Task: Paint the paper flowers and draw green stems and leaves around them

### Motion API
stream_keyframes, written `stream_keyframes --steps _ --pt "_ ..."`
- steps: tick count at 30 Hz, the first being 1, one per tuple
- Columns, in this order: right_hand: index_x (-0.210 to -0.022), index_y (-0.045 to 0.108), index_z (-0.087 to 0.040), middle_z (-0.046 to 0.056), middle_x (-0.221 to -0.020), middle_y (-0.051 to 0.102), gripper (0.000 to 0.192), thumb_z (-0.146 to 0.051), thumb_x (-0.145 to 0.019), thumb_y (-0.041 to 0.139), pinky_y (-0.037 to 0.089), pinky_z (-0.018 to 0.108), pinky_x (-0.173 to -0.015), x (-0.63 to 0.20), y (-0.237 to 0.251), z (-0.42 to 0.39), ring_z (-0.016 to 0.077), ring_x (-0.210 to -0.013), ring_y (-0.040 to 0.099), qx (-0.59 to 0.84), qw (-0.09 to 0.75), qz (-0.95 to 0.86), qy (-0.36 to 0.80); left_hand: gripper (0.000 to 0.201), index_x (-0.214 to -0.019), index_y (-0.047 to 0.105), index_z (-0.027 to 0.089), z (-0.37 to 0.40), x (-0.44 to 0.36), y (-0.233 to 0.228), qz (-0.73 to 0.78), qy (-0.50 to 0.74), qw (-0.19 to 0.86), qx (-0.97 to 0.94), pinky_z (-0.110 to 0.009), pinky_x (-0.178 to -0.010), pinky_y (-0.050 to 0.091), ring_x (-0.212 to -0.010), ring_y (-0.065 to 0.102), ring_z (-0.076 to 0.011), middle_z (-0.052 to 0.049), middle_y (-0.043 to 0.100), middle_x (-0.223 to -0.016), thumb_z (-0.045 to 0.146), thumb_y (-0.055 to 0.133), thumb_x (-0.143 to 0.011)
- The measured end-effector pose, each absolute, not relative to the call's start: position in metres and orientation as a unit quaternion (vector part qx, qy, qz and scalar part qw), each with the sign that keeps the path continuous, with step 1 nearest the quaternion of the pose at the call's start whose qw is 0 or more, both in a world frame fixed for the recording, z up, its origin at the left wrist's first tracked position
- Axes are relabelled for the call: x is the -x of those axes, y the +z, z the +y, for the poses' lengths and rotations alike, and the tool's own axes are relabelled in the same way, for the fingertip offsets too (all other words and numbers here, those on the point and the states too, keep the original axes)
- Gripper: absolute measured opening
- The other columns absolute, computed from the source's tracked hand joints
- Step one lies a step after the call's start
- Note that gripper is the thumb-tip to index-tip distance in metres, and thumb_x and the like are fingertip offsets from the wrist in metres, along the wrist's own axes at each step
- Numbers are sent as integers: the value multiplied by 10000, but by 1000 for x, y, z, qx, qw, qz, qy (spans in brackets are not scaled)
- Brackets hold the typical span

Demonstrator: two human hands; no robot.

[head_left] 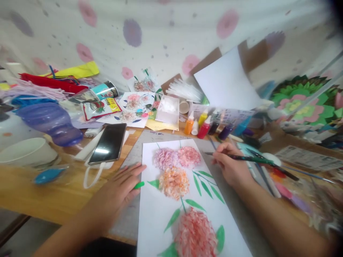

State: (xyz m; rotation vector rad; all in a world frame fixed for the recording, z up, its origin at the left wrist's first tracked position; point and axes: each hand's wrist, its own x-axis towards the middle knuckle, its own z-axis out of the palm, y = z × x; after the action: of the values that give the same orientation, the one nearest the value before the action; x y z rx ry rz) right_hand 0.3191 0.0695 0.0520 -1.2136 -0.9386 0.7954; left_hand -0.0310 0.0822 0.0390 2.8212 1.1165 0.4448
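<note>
While left flat, brush (249, 159) pinched

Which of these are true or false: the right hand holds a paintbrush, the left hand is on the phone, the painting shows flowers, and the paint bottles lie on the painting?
1. The right hand holds a paintbrush. True.
2. The left hand is on the phone. False: it lies flat at the paper's left edge.
3. The painting shows flowers. True: pink and orange blooms with green leaves.
4. The paint bottles lie on the painting. False: they stand upright beyond it.
</note>
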Motion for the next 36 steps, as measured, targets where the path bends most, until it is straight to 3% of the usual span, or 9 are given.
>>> stream_keyframes --steps 3,8,14,18,22,29,36 --pt "-714 568 -234 -83 -540 482 206 -310 -670 754 477 236 -467 -325 48 71 66 -419 398 531 668 -396 339 334 -1242 557 271 80 30 43 364 142 18 -920 -400 -1002 529 -1280 534 -224 -6 531 -1417 355 396 -962" --pt "-767 661 -237 -55 -598 528 195 -368 -678 774 536 274 -578 -333 48 72 97 -524 481 529 674 -388 340 360 -1298 500 266 79 30 44 363 135 -3 -922 -379 -1002 527 -1265 547 -206 -1 559 -1390 353 390 -967" --pt "-714 677 -208 -46 -528 507 217 -407 -800 686 502 269 -547 -330 55 89 99 -490 481 540 629 -420 370 394 -1321 496 246 79 24 42 400 101 27 -911 -450 -1063 466 -1313 498 -236 -34 543 -1406 375 367 -972" --pt "-987 637 -154 14 -906 650 191 -305 -870 647 539 283 -663 -314 66 124 112 -723 610 526 571 -471 418 391 -1325 501 238 83 16 47 411 59 24 -910 -473 -1101 417 -1337 470 -236 -42 496 -1446 346 364 -975" --pt "-1154 588 -162 71 -1135 622 300 -348 -919 576 550 378 -803 -305 59 153 177 -946 631 521 533 -476 467 366 -1290 539 222 93 8 52 419 44 21 -907 -516 -1125 369 -1340 464 -252 -60 515 -1429 294 392 -962" --pt "-1170 588 -187 77 -1177 611 306 -367 -924 563 543 389 -833 -313 41 137 186 -984 622 524 532 -448 491 422 -1333 508 153 111 8 59 418 41 34 -907 -491 -1114 377 -1341 457 -273 -131 537 -1401 273 381 -949" --pt "-1191 571 -170 79 -1167 613 331 -366 -924 564 536 405 -843 -321 46 114 191 -989 623 518 592 -448 426 442 -1300 530 182 102 11 64 407 57 50 -910 -443 -1103 407 -1334 468 -242 -91 496 -1445 384 330 -962"
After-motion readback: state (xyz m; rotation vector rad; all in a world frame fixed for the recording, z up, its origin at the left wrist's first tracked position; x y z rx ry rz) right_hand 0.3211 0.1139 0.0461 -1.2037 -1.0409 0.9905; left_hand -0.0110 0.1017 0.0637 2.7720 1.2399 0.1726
